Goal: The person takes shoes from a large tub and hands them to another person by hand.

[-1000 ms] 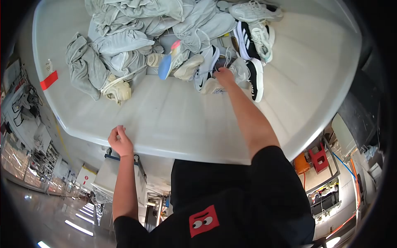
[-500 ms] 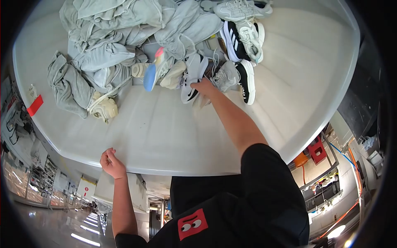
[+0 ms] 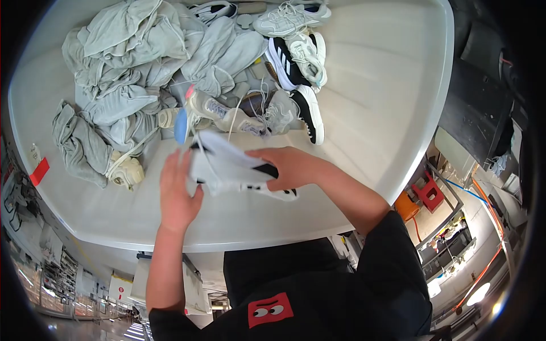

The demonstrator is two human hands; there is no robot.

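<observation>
A white shoe with black parts (image 3: pixel 224 167) is lifted above the front part of the large pale tub (image 3: pixel 369 113), blurred by motion. My right hand (image 3: pixel 293 167) is closed round its right end. At its left end is my left hand (image 3: pixel 179 190), fingers apart and thumb out, near or touching the shoe; contact is not clear. Behind the shoe lie a cream shoe with a blue and pink sole (image 3: pixel 207 107), a pale mesh shoe (image 3: pixel 280 111) and a black shoe with a white sole (image 3: pixel 309 113).
Grey cloths (image 3: pixel 131 34) are heaped at the back left of the tub, with a yellowish shoe (image 3: pixel 126 172) near them. More shoes, one black with white stripes (image 3: pixel 284 62), lie at the back. A red stool (image 3: pixel 427 192) stands outside, right.
My right hand has taken hold of the white and black shoe and lifted it out of the pile toward me. My left hand has come up beside it and opened.
</observation>
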